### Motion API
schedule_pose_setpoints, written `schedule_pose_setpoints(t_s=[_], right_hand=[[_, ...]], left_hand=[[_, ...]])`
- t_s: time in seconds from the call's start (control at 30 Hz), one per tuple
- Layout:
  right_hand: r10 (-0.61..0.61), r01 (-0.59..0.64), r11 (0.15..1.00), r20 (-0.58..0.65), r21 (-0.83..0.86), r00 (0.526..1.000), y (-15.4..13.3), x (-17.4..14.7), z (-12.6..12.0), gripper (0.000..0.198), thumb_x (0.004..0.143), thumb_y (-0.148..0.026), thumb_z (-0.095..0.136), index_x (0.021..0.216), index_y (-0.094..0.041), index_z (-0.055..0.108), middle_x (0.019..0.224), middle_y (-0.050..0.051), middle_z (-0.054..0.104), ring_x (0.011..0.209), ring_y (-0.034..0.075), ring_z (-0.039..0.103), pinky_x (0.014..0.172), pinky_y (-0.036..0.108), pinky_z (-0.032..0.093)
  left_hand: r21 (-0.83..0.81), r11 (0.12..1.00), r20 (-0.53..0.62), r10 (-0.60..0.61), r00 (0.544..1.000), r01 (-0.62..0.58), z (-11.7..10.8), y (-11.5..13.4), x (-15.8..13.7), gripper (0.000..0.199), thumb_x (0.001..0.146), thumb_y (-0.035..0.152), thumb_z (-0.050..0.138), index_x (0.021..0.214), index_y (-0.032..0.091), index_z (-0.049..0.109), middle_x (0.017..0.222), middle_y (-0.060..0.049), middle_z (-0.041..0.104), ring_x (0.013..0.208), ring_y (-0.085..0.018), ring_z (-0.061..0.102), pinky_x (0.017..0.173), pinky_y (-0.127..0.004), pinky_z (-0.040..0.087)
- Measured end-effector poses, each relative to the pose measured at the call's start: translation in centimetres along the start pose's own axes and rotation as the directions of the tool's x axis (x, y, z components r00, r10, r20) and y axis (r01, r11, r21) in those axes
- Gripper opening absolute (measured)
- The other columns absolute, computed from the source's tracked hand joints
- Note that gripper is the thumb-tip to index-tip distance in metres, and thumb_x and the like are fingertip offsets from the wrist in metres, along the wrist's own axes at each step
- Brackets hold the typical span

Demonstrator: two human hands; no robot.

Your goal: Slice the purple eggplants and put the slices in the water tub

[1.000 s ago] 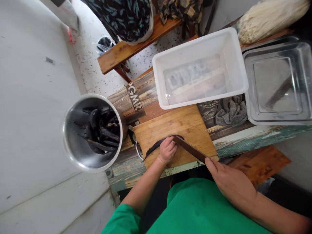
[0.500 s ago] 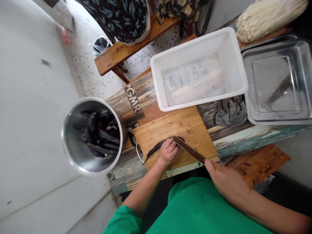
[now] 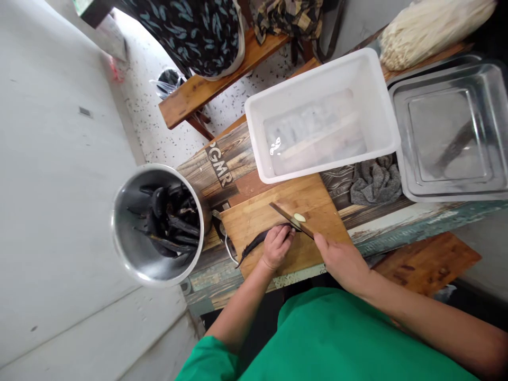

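Now that a pale slice (image 3: 299, 217) shows beyond the knife (image 3: 281, 212) where none did a second ago, a cut looks done, your left hand (image 3: 277, 247) holding the eggplant (image 3: 256, 242) on the board (image 3: 325, 198) and your right hand (image 3: 339, 262) gripping the knife.

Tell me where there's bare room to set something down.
Free: the tabletop between the steel pot, white tub and cutting board; also the board's far-left corner, beyond the eggplant. Crowded: mid-board, where the left hand, knife and pale slice cluster.
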State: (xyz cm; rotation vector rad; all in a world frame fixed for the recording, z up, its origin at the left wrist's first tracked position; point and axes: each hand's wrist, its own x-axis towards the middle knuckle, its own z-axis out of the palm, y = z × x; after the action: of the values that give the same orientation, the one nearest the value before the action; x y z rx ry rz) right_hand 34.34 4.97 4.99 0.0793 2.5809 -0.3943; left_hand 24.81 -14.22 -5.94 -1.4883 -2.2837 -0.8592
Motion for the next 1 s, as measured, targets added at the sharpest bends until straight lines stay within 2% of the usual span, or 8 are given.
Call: schedule_pose_setpoints(t_s=[0.13,0.3,0.47,0.63,0.73,1.0], right_hand=[[-0.043,0.044,0.997,0.022,-0.056,0.999,0.8,-3.4,0.2,0.032,0.092,-0.002,0.049,0.12,-0.016,0.059,0.089,0.009,0.076,0.07,0.022,0.074,0.054,0.028,0.045],[-0.086,0.087,0.995,0.01,-0.056,0.996,1.6,-5.8,1.3,0.031,0.088,0.002,0.049,0.11,-0.018,0.057,0.084,0.006,0.074,0.061,0.019,0.071,0.052,0.027,0.044],[-0.107,0.107,0.993,-0.006,-0.047,0.994,2.2,-6.0,1.3,0.034,0.084,0.006,0.047,0.107,-0.018,0.055,0.083,0.004,0.074,0.061,0.018,0.072,0.051,0.027,0.04],[-0.105,0.104,0.995,0.107,0.01,0.989,2.5,-5.6,0.7,0.036,0.078,0.011,0.043,0.096,-0.019,0.051,0.075,0.002,0.072,0.063,0.018,0.072,0.05,0.027,0.032],[-0.105,0.102,0.994,0.139,0.026,0.985,2.7,-5.2,0.6,0.037,0.077,0.012,0.042,0.095,-0.02,0.05,0.075,0.002,0.072,0.064,0.018,0.072,0.051,0.027,0.029],[-0.137,0.136,0.991,0.096,0.013,0.986,2.9,-4.7,0.4,0.035,0.076,0.011,0.045,0.092,-0.02,0.05,0.072,0.001,0.071,0.06,0.016,0.069,0.051,0.027,0.028]], left_hand=[[0.028,0.999,0.006,0.023,1.0,-0.023,0.1,-0.1,-0.4,0.016,0.101,0.012,0.054,0.091,0.018,0.065,0.091,-0.008,0.075,0.092,-0.021,0.072,0.079,-0.037,0.06],[-0.059,0.998,0.029,-0.015,0.999,0.017,0.1,-0.2,-0.6,0.017,0.1,0.012,0.054,0.089,0.018,0.065,0.097,-0.01,0.075,0.103,-0.023,0.07,0.083,-0.039,0.059],[-0.108,0.994,0.009,-0.015,1.0,0.016,-0.1,-0.1,-0.1,0.016,0.099,0.008,0.055,0.087,0.018,0.062,0.098,-0.009,0.074,0.101,-0.022,0.069,0.081,-0.037,0.058],[-0.087,0.996,0.02,-0.029,0.999,0.031,-0.1,-0.1,-0.2,0.016,0.099,0.009,0.056,0.088,0.018,0.064,0.101,-0.008,0.074,0.102,-0.021,0.068,0.085,-0.039,0.059],[-0.08,0.996,0.043,-0.033,0.999,0.037,-0.1,-0.1,-0.5,0.017,0.099,0.01,0.057,0.086,0.018,0.065,0.102,-0.008,0.074,0.102,-0.021,0.068,0.086,-0.039,0.058],[-0.168,0.984,0.015,-0.054,0.998,0.056,0.0,-0.1,-0.6,0.012,0.097,0.009,0.06,0.091,0.017,0.068,0.106,-0.009,0.073,0.107,-0.023,0.066,0.089,-0.04,0.057]])
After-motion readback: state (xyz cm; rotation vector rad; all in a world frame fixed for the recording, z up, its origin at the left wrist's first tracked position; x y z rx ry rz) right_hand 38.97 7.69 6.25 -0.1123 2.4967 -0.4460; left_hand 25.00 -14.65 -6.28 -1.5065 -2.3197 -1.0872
